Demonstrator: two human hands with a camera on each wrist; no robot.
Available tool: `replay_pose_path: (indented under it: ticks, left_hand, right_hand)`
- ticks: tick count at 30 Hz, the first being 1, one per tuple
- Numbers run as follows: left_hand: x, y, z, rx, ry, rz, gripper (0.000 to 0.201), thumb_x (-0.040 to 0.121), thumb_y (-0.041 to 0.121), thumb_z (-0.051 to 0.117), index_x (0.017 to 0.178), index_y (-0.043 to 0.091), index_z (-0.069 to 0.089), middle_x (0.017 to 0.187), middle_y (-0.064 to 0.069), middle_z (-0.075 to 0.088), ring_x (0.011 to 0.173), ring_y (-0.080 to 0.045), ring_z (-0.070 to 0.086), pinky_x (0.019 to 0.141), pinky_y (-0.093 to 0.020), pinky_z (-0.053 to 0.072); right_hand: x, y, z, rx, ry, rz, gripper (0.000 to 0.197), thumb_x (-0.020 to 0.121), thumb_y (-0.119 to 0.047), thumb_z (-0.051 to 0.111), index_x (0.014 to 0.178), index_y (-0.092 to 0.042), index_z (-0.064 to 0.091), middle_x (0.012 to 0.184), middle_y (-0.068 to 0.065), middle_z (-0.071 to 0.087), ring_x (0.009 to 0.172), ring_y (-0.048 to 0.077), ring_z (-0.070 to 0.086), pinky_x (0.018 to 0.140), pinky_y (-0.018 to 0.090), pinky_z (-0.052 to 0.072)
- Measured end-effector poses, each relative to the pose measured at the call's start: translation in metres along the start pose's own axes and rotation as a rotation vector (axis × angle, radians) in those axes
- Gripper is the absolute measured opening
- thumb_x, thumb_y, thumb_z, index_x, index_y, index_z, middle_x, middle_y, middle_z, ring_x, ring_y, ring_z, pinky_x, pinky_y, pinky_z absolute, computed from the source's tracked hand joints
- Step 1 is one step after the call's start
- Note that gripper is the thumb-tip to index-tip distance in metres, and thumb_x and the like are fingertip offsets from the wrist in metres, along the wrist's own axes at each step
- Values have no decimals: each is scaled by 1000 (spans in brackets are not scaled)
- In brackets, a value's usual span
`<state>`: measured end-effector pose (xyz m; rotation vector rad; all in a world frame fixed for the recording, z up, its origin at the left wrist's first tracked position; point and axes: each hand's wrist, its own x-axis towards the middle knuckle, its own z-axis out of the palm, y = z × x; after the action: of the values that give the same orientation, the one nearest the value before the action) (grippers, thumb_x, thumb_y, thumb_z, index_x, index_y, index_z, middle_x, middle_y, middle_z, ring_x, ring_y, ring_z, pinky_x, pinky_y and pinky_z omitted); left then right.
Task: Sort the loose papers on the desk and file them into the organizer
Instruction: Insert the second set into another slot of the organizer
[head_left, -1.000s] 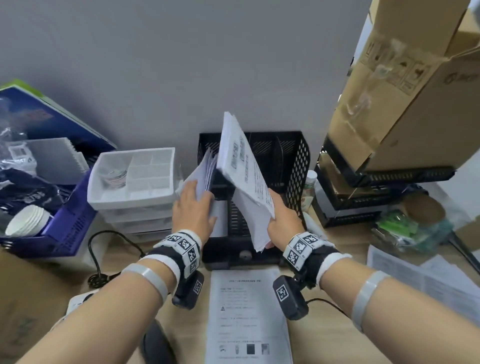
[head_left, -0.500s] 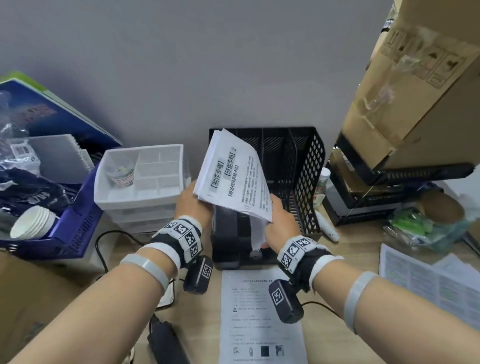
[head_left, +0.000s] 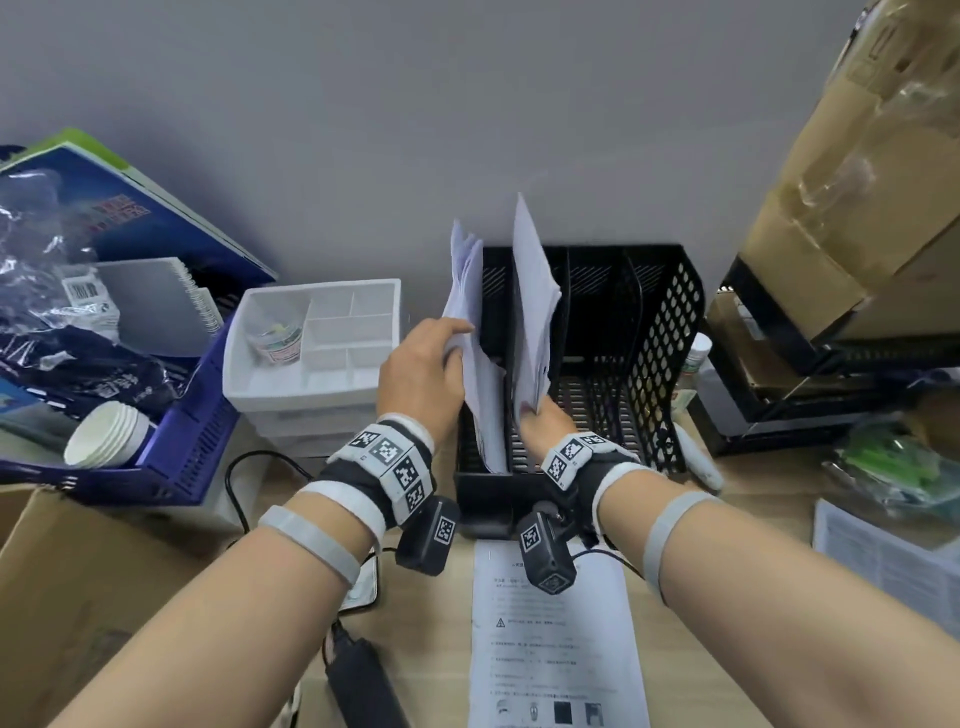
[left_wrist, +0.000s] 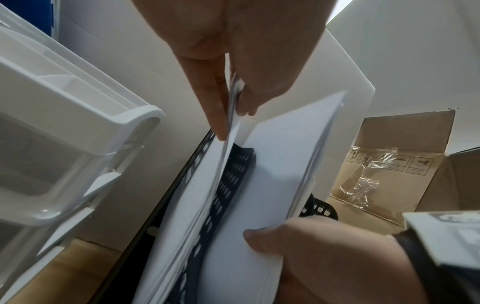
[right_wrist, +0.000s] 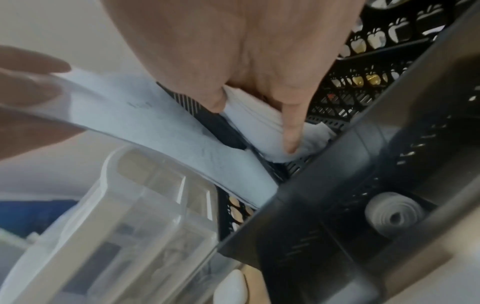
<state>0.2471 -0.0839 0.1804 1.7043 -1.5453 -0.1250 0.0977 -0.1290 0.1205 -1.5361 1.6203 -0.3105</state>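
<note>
- At desk centre, against far wall: black mesh organizer (head_left: 670, 332) w/ upright dividers.
- Left hand (head_left: 421, 369): fingers and thumb pinching left paper stack (head_left: 470, 312), standing upright in leftmost slot, lower edge down in slot.
- Right hand (head_left: 543, 418): thumb and fingers clamped on near lower edge of right paper stack (head_left: 532, 291), upright in next slot to right.
- Near side of organizer: printed sheet (head_left: 550, 649) flat on desk (head_left: 696, 665).
- Left of organizer: white drawer unit (head_left: 317, 348); right: cardboard box (head_left: 862, 171).
</note>
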Motion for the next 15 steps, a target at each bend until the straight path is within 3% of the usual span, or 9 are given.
replay_pose_path:
  ticks: [4, 7, 10, 12, 15]
  left_hand:
    - [-3, -11, 6, 94, -116, -70, 33, 91, 7, 56, 117, 19, 70, 115, -1, 72, 103, -26, 67, 90, -31, 50]
    - [-8, -17, 11, 100, -160, -105, 31, 92, 7, 56, 118, 18, 69, 116, -3, 72, 105, -28, 67, 93, -34, 49]
    - [-6, -18, 15, 82, -164, -110, 30, 93, 7, 54, 119, 16, 65, 118, -5, 68, 104, -28, 65, 94, -38, 51]
    - [-4, -16, 17, 98, -181, -115, 29, 93, 8, 53, 119, 17, 61, 119, -5, 62, 103, -29, 63, 89, -45, 53]
    - [-5, -12, 19, 173, -157, -122, 26, 91, 12, 56, 116, 19, 60, 118, -5, 54, 106, -27, 59, 80, -46, 56]
  right_hand:
    - [-1, 8, 9, -164, -30, 58, 55, 101, -22, 38, 152, -15, 19, 128, 25, 57, 116, 38, 57, 84, 29, 41]
    - [3, 9, 12, -149, 88, 7, 40, 94, -23, 45, 133, -13, 44, 117, 20, 64, 103, 38, 62, 85, 34, 49]
    - [6, 5, 10, -142, 157, -113, 35, 91, -20, 45, 124, -11, 49, 116, 17, 63, 100, 38, 62, 82, 38, 50]
    - [6, 4, 9, -199, 124, -151, 38, 91, -17, 44, 129, -8, 45, 120, 20, 59, 100, 39, 61, 79, 37, 49]
    - [3, 6, 10, -275, 10, -117, 52, 95, -20, 47, 143, -6, 30, 118, 22, 60, 103, 37, 61, 81, 35, 48]
